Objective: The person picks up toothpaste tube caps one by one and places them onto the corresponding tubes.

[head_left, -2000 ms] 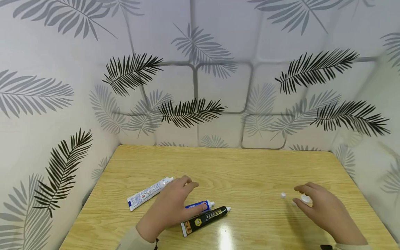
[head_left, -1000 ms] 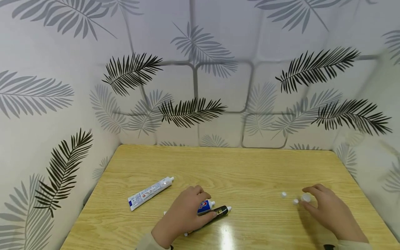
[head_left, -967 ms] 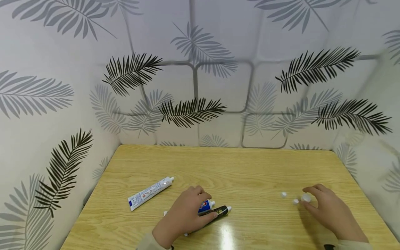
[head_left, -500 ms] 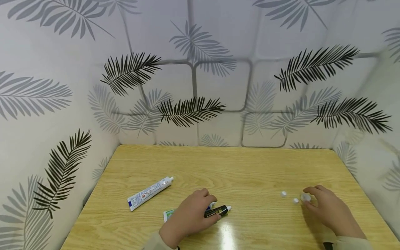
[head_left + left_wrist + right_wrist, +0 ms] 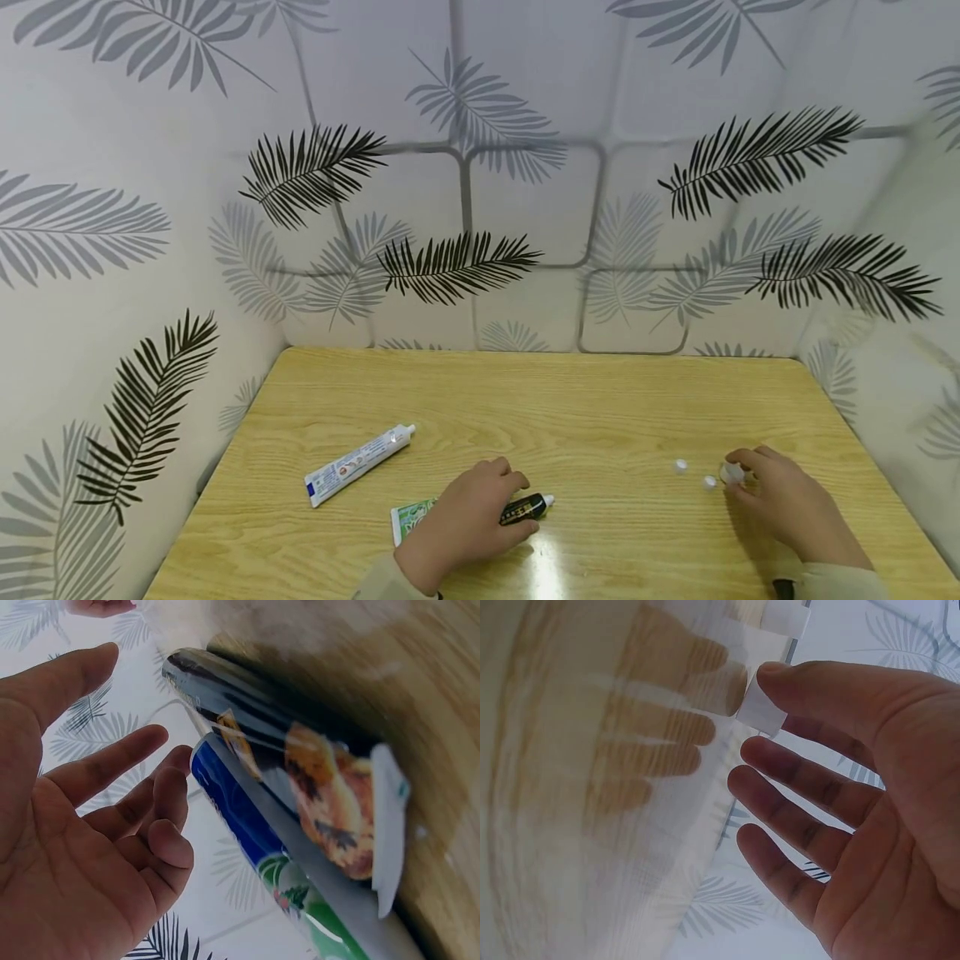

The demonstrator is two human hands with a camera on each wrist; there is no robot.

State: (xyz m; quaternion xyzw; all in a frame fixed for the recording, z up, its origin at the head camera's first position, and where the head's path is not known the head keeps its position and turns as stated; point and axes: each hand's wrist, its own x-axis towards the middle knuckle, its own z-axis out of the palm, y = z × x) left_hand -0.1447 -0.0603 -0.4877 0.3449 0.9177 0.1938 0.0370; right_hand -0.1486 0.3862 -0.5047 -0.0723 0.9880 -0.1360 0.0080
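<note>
My left hand (image 5: 472,512) hovers over a black toothpaste tube (image 5: 525,508) and a blue-and-green toothpaste tube (image 5: 408,518), hiding much of both. In the left wrist view that hand's fingers (image 5: 112,765) are spread and loosely bent, beside the black tube (image 5: 330,795) and the blue-and-green one (image 5: 244,810). At the right, my right hand (image 5: 787,504) pinches a larger white cap (image 5: 732,473) between thumb and forefinger. The right wrist view has the thumb on the white cap (image 5: 761,709) close to the table, with the other fingers held apart.
Two smaller white caps (image 5: 680,466) lie left of the right hand. A white toothpaste tube (image 5: 360,465) lies farther left, its nozzle pointing to the back right. The wood-grain table (image 5: 570,400) meets leaf-patterned walls (image 5: 525,317) at the back and sides.
My left hand has moved right across the tubes, uncovering the green end of one and covering more of the black one. My right hand's thumb and forefinger have closed on the larger cap.
</note>
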